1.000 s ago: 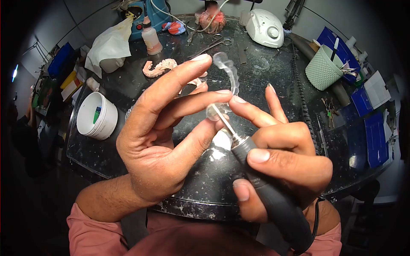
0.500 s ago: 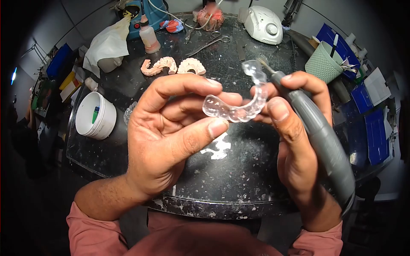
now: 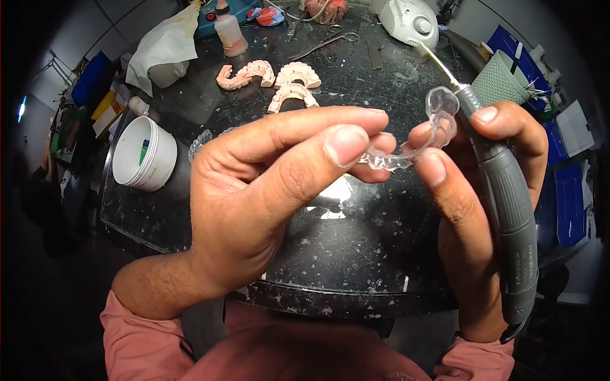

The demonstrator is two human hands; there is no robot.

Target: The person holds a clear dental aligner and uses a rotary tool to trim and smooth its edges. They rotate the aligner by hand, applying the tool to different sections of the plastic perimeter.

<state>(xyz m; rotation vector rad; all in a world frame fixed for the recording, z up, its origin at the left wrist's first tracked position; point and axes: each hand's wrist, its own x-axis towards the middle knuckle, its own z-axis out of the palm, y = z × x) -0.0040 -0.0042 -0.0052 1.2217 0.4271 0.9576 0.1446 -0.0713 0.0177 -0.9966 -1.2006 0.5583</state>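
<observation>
A clear dental aligner (image 3: 442, 105) is held up between my two hands over the bench. My left hand (image 3: 248, 190) pinches its near-left end between thumb and fingers, which cover that end. In my right hand (image 3: 470, 206) lies a dark grey rotary handpiece (image 3: 506, 197), with its thin bur pointing up and away to the left. The right thumb and a finger also touch the aligner's curve. The bur sits just beyond the aligner's raised end; I see no clear contact. Pink-beige dental models (image 3: 298, 75) stand on the bench behind my left hand.
A white tub (image 3: 166, 159) stands at the left, with another clear aligner (image 3: 199, 145) beside it. Scissors (image 3: 327, 43), a pink-liquid bottle (image 3: 230, 35) and a white control unit (image 3: 406, 22) are farther back. A green basket (image 3: 508, 81) stands at the right.
Both hands and the aligner have moved to the right. The left fingers have closed in over the aligner's end. The handpiece has turned more upright, and the view has tilted down slightly.
</observation>
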